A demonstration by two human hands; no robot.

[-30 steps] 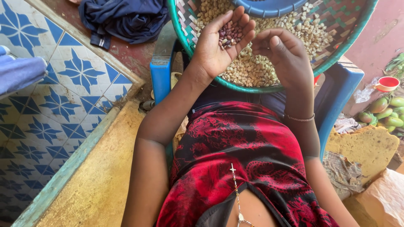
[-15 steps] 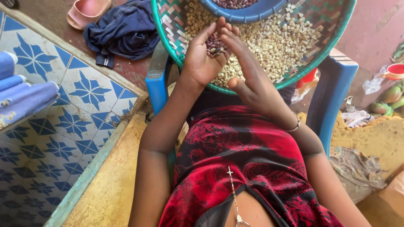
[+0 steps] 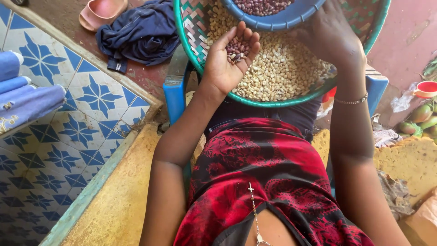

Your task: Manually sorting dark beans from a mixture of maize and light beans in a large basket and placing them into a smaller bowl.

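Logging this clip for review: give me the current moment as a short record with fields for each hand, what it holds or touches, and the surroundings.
left hand: left hand palm up, cupped, holding dark reddish kernels
right hand: right hand back up, over the woven basket; fingers hidden, grasp unclear
basket contents: pale kernels
above basket: blue bowl with dark kernels
support: blue stool
nearby: dark cloth, pink sandal, tiled floor

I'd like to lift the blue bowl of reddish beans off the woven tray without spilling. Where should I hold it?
Grip the blue bowl by its thick rolled rim, probably at its near edge, fingers coming from above. It sits level and open on the pale kernels, so lift it straight up.
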